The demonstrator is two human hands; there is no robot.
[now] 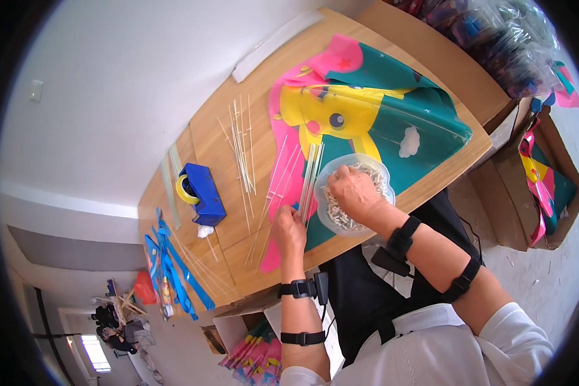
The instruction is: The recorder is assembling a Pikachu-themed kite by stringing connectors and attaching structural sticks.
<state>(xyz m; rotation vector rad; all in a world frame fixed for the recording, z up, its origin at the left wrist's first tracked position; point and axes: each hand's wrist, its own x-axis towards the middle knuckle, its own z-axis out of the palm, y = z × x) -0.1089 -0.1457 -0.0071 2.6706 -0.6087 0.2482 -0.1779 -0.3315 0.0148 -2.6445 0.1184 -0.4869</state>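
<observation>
My left hand is closed at the near edge of the table, its fingertips around the lower part of some thin white rods that slant up and away. My right hand reaches into a clear plastic bowl filled with small white tube-like pieces. Its fingers are bent together at the bowl's far left; what they pinch is hidden. Beneath the rods and bowl lies a printed kite-like sheet in teal and pink with a yellow cartoon figure.
More thin rods lie left of the sheet. A blue tape dispenser and blue ribbons are farther left on the wooden table. Cardboard boxes with printed sheets stand right, below bagged goods. A white wall borders the far side.
</observation>
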